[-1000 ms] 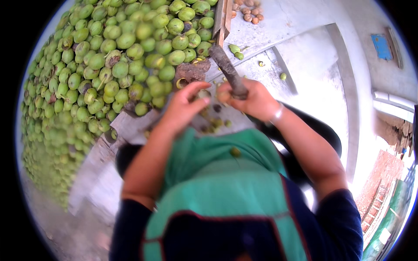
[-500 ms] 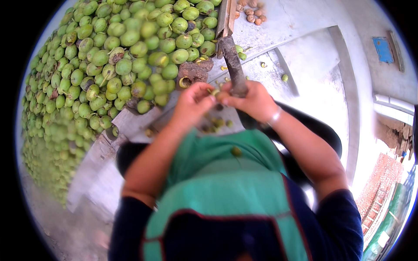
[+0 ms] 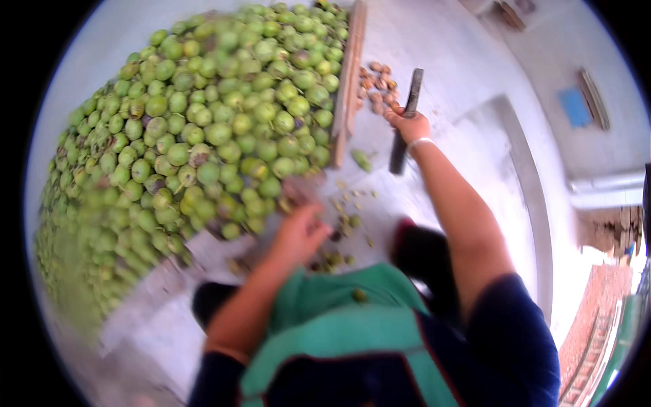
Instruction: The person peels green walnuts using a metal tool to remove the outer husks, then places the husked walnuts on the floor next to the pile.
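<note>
At the right, my right hand [image 3: 411,127] grips a long, dark, flat knife-like tool [image 3: 399,152], which sticks out above and below the fist. Its fingertips reach the edge of a small group of brown shelled walnuts [image 3: 377,83] on the floor. Whether they also hold a nut is too blurred to see. My left hand [image 3: 298,234] hovers nearer my lap, beside a brownish block [image 3: 303,184]. Thumb and fingers are loosely bent and apart, with nothing visible between them. A large heap of green-husked walnuts [image 3: 203,136] fills the left side.
A wooden board [image 3: 348,85] stands along the heap's right edge. Bits of green husk [image 3: 352,220] are scattered on the pale floor between my knees. A small greenish piece [image 3: 359,295] lies on my green apron [image 3: 339,332]. Near the far right wall is a blue patch [image 3: 575,107].
My hands, close together over the block before, have parted. The right one has reached forward and right to the brown walnuts with the tool; the left stays near the block. The view has shifted.
</note>
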Tool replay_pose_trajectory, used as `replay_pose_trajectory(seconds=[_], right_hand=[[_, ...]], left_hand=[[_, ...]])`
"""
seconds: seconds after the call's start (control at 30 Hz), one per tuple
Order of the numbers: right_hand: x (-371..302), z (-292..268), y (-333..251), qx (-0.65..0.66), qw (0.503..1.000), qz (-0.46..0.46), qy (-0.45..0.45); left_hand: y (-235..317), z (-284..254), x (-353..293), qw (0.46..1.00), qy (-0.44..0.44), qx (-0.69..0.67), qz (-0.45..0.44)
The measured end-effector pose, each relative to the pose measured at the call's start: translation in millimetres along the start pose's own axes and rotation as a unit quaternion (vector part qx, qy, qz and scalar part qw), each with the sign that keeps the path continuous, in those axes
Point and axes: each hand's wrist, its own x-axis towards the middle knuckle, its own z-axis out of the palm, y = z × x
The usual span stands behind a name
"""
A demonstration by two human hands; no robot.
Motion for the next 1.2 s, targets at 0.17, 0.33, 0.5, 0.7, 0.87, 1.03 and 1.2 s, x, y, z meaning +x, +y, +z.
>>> replay_pose_trajectory(seconds=[0.17, 0.33, 0.5, 0.7, 0.87, 1.03, 1.2], right_hand=[[81, 22, 14, -0.167, 0.984, 0.014, 0.055], [160, 8, 56, 0.014, 0.997, 0.049, 0.052], [117, 40, 25, 0.096, 0.995, 0.028, -0.020], [-8, 22, -63, 0.039, 0.989, -0.089, -0.112], [-67, 16, -81, -0.003, 0.983, -0.120, -0.142], [-108, 7, -77, 0.008, 0.982, -0.092, -0.164], [-127, 5, -77, -0.027, 0.981, -0.079, -0.174]], left_hand=[[10, -10, -10, 0.996, 0.064, 0.025, 0.058], [21, -15, -10, 0.994, 0.079, 0.022, 0.079], [21, -34, -7, 0.978, 0.174, 0.066, 0.099], [49, -128, 48, 0.868, 0.387, 0.246, 0.190], [85, -235, 114, 0.718, 0.324, 0.616, 0.014], [71, -251, 132, 0.697, 0.314, 0.644, -0.033], [59, -241, 119, 0.705, 0.341, 0.621, 0.023]])
